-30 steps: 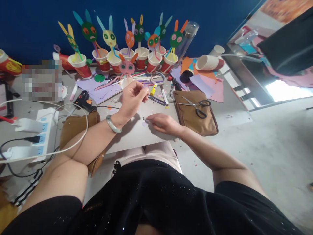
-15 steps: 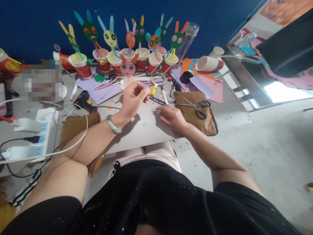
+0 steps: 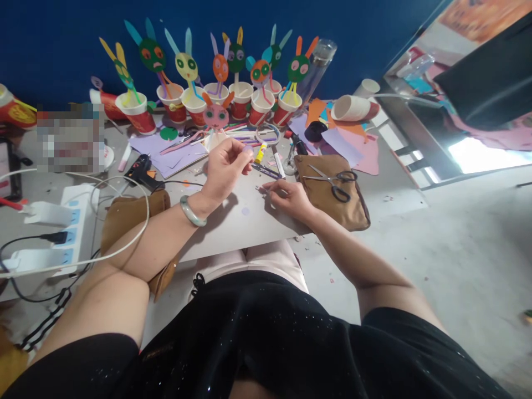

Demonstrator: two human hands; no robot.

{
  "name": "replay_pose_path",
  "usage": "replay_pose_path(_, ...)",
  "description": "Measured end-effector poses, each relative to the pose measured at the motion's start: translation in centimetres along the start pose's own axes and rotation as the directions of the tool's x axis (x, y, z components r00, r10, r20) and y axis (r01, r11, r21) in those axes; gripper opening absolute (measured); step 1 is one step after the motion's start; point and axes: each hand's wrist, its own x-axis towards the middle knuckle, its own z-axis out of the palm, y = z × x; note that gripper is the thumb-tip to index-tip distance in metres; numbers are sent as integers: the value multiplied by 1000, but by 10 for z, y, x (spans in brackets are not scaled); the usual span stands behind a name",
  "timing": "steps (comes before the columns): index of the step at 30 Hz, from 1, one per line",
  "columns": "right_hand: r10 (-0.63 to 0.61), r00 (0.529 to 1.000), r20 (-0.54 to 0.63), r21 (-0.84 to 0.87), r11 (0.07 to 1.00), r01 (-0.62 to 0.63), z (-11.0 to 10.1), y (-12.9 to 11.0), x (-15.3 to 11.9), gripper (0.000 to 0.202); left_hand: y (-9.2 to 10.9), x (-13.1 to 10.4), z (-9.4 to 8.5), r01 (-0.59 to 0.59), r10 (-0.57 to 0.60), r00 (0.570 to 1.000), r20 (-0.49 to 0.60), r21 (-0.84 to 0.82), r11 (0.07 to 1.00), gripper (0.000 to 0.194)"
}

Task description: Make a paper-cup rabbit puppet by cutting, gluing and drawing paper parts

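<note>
My left hand [image 3: 226, 166], a bangle on its wrist, is raised over the table with thumb and forefinger pinched on a small purple paper circle [image 3: 248, 149]. Low at the tabletop, my right hand [image 3: 288, 198] has its fingers drawn together beside tiny scraps [image 3: 261, 189]; whatever its fingertips hold is too small to name. Another purple paper disc [image 3: 245, 211] lies flat between the hands. Just beyond them are a dark pen [image 3: 266, 170], a yellow glue stick [image 3: 261, 152] and a white marker [image 3: 279, 164].
Scissors [image 3: 332, 180] rest on a brown pouch [image 3: 353, 213] at the right. Paper cups [image 3: 177, 112] with rabbit-faced figures line the back wall. A glue gun [image 3: 140, 170], purple paper [image 3: 174, 158] and a power strip [image 3: 75, 221] with looping cables occupy the left.
My right hand's fingers have shifted slightly at the scraps on the tabletop. My left hand keeps its pinch on the purple circle almost unmoved.
</note>
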Motion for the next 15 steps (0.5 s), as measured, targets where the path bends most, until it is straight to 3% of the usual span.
replay_pose_path(4, -41, 998, 54, -71, 997, 44, 1, 2, 0, 7, 1, 0, 1, -5, 5, 1000, -4, -7, 1000, 28)
replay_pose_path(8, -208, 955, 210, -128, 963, 237, 2, 6, 3, 10, 2, 0, 1, 6, -6, 1000, -9, -4, 1000, 27)
replay_pose_path(10, -223, 942, 251, -134, 956, 262, 2, 5, 4, 13, 2, 0, 1, 17, -17, 1000, -3, -4, 1000, 28)
replay_pose_path(15, -133, 985, 107, -58, 989, 140, 10, -3, 5, 9, 4, -1, 2, 7, -7, 1000, 2, -19, 1000, 26)
